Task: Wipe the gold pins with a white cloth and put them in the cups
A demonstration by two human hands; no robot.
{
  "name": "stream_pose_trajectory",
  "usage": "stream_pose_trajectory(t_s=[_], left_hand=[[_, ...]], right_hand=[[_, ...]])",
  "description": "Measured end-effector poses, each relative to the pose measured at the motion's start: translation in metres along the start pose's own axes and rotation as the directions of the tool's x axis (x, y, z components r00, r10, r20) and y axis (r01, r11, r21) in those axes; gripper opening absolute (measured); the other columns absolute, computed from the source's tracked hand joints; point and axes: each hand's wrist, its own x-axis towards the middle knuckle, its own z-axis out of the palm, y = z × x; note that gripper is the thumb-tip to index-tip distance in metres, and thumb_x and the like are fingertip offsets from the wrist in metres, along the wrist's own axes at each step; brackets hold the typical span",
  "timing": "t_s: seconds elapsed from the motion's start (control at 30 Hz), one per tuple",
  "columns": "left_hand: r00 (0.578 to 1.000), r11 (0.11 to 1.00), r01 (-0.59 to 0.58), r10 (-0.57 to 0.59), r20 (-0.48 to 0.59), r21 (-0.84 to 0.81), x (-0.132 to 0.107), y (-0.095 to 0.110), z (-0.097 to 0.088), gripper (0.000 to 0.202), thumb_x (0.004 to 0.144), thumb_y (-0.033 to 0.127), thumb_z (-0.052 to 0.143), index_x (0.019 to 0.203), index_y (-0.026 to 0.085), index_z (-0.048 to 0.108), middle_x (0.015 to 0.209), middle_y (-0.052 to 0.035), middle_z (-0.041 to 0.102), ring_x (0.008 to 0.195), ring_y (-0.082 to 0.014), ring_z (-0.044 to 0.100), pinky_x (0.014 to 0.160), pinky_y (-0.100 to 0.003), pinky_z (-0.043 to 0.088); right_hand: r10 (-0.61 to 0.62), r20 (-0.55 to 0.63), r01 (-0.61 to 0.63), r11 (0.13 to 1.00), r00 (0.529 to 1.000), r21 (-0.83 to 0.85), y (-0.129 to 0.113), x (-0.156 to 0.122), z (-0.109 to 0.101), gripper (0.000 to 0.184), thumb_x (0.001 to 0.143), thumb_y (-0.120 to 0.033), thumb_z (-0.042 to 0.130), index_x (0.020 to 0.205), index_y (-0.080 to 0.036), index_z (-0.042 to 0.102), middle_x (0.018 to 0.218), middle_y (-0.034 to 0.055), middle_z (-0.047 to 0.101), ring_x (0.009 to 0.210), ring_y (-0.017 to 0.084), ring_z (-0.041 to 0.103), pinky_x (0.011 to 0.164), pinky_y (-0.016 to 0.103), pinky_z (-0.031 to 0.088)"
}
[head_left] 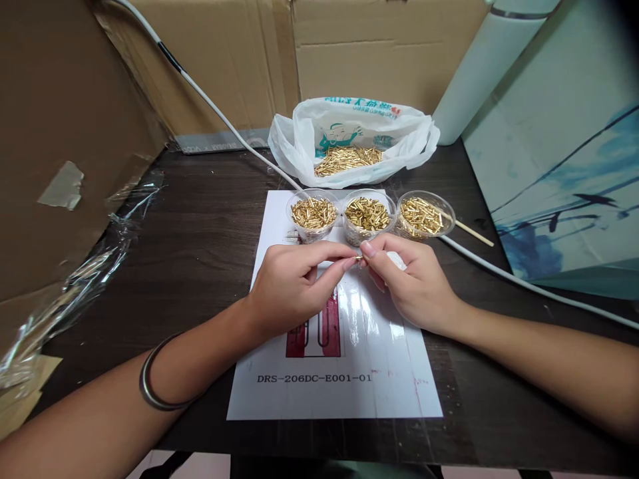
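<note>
Above a printed white sheet (329,396), my left hand (292,283) pinches a tiny gold-coloured metal pin (358,257) between thumb and forefinger. At the pin's other end, the thumb and forefinger of my right hand (412,283) are closed on it too. Something white and crumpled (397,260) shows by the right hand's curled fingers; whether it is held I cannot tell. Just beyond my fingers stand three clear plastic cups with similar gold pieces: a left cup (313,233), a middle cup (360,236) and a right cup (442,229).
Behind the cups an opened white plastic bag (419,143) holds a heap of longer gold pins (349,159). A wooden stick (472,234) pokes out by the right cup. A white cable (224,120) crosses the dark table (200,226). Cardboard (214,60) walls the back and left.
</note>
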Motion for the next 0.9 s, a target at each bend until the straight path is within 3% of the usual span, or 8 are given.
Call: stream_pose_trajectory(t_s=[0.53, 0.9], left_hand=[[1.000, 0.998, -0.022, 0.023, -0.003, 0.066, -0.0025, 0.0019, -0.0005, 0.009, 0.076, 0.020, 0.062, 0.081, 0.017, 0.070, 0.059, 0.0038, 0.065, 0.041, -0.0027, 0.043, 0.044, -0.016, 0.035], [1.000, 0.999, 0.020, -0.020, 0.008, 0.025, -0.0024, 0.0006, -0.0009, 0.010, 0.076, 0.021, 0.062, 0.080, 0.017, 0.069, 0.046, 0.0061, 0.054, 0.038, -0.0025, 0.038, 0.042, -0.017, 0.031]], right_hand=[[0.003, 0.015, -0.002, 0.998, 1.000, -0.065, -0.0013, -0.0007, -0.0004, 0.026, 0.087, -0.031, 0.048, 0.071, -0.013, 0.055, 0.062, -0.0026, 0.052, 0.057, 0.005, 0.044, 0.058, 0.020, 0.035], [0.012, 0.038, -0.009, 0.996, 0.999, -0.091, -0.0017, -0.0005, 0.0004, 0.026, 0.088, -0.031, 0.048, 0.070, -0.013, 0.054, 0.062, -0.0026, 0.051, 0.058, 0.005, 0.044, 0.057, 0.019, 0.035]])
